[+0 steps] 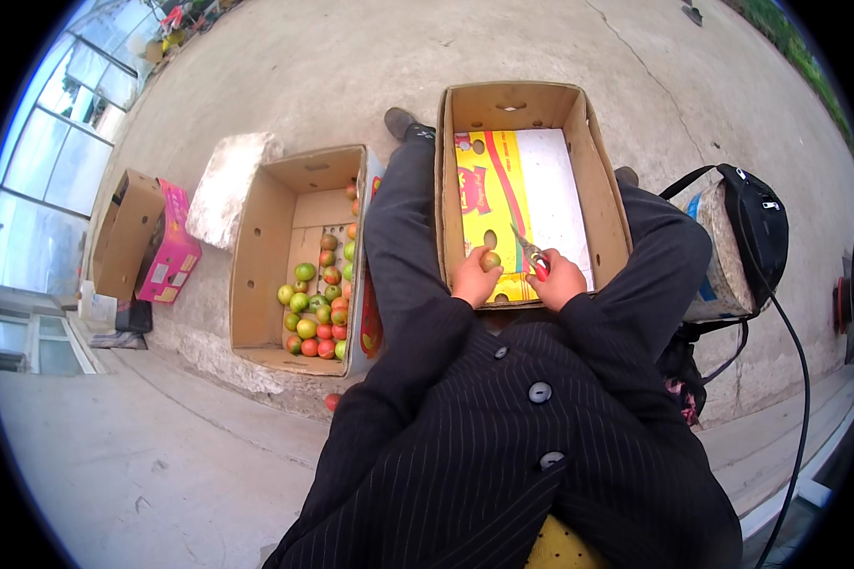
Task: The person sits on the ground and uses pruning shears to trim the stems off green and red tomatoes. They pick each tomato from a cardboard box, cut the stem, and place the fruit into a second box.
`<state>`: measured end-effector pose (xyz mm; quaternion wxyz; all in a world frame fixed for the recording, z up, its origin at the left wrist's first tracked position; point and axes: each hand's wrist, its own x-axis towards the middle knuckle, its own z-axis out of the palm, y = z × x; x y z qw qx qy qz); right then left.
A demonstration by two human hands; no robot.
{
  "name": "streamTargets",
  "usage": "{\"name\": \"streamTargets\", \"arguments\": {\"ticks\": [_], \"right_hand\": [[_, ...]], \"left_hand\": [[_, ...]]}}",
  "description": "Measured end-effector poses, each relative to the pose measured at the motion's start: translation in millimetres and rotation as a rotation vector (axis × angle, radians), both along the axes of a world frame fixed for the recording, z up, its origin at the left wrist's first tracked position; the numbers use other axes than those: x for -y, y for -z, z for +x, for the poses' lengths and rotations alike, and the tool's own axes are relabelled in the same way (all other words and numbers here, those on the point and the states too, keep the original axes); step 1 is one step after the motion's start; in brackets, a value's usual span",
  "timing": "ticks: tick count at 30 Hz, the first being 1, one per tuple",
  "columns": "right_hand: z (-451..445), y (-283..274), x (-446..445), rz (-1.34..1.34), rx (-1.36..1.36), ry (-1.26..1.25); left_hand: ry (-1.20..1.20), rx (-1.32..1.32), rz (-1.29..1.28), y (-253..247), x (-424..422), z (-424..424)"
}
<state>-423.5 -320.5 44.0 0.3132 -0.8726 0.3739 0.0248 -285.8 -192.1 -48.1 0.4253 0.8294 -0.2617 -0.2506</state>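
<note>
Between my legs stands a cardboard box (608, 206), its bottom covered by a yellow printed sheet (498, 171) and a white panel (551, 185). Over the near end of it, my left hand (475, 279) holds a greenish-red tomato (490, 260) in its fingers. My right hand (561, 279) grips red-handled pruning shears (532, 253), whose blades point away from me and toward the left. The shears are just right of the tomato, apart from it. To my left a second cardboard box (252, 284) contains several green, orange and red tomatoes (306, 328).
One red tomato (333, 402) lies outside the left box. Beyond that box are a whitish block (231, 188), a pink carton (171, 249) and a brown carton (127, 235). On my right sits a black backpack (758, 235) against a pale sack (719, 249), with a black cable (800, 377) running down.
</note>
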Motion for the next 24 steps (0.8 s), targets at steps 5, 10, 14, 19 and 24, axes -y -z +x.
{"name": "streamTargets", "arguments": {"ticks": [5,10,14,19,24], "right_hand": [[-2.0,5.1,4.0,0.032,0.036,0.055],[2.5,-1.8,-0.7,0.049,0.018,0.015],[-0.4,-1.5,1.0,0.053,0.028,0.029],[-0.2,-3.0,0.1,0.044,0.025,0.005],[-0.7,2.1,0.4,0.037,0.048,0.01]], "left_hand": [[0.484,0.056,0.496,0.2,10.7,3.5],[0.754,0.116,0.6,22.9,10.3,17.4],[0.83,0.166,0.614,18.9,16.6,19.0],[0.823,0.145,0.559,19.9,14.4,22.3],[0.818,0.029,0.558,20.1,17.1,20.4]]}}
